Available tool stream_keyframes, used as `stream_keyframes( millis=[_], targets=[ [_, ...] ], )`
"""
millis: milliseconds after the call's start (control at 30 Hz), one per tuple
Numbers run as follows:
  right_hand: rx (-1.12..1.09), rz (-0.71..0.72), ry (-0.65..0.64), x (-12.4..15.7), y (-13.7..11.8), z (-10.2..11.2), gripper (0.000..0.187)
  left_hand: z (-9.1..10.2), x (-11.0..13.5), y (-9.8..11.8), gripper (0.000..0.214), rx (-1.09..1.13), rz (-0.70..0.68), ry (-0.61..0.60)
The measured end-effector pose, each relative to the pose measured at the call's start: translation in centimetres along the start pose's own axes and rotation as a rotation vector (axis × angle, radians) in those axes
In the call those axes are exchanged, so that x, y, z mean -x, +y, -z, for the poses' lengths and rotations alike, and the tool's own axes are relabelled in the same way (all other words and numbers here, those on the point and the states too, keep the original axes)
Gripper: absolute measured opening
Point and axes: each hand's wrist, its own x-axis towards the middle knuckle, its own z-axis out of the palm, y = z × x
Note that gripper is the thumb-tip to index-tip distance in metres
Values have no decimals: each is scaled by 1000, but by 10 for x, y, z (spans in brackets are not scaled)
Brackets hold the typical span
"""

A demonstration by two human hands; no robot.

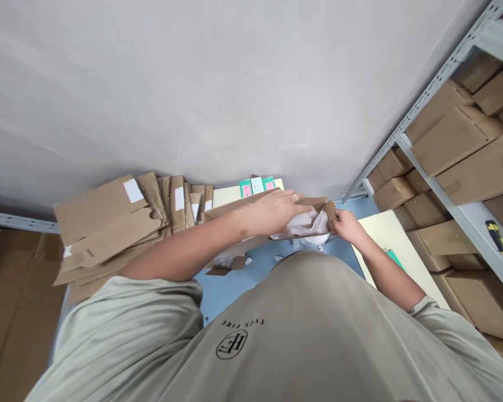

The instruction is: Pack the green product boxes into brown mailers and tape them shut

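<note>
An open brown cardboard box sits in front of my chest, its flaps spread and white packing paper bunched inside. My left hand, wearing a ring on one finger, lies over the near flap with its fingers reaching onto the paper. My right hand grips the box's right end at a flap. A white rounded object shows just below the box, partly hidden by it.
Flattened cardboard blanks with white labels are piled left of the box. Small green and pink packets stand behind it. To the right, a cream board and metal shelving hold brown cartons, with a yellow-and-black tool on a shelf.
</note>
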Motion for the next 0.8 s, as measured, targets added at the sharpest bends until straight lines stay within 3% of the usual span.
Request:
stream_keyframes(
  millis=[67,133,200,300,367,500,633,700,800],
  targets=[
    [25,26,18,2,0,1,29,2,19,12,54,-93,1,126],
    [49,42,32,4,-1,1,29,-1,29,26,45,-172,10,165],
    [73,50,28,5,-3,0,28,-9,29,35,44,-203,-6,81],
    [102,70,-9,7,-11,-3,27,-26,10,36,44,-136,-50,-145],
    [117,82,-38,8,-19,-5,27,-38,-9,30,40,-29,22,-247],
    [165,105,-48,9,-31,-9,28,-66,-43,16,39,108,254,-216],
    [196,117,-36,8,-34,-14,30,-87,-53,11,30,104,252,-313],
    [190,118,-32,7,-32,-16,30,-90,-48,9,22,98,234,-279],
    [127,83,-44,5,-28,-18,30,-84,-31,-2,11,149,117,-9]
  ],
)
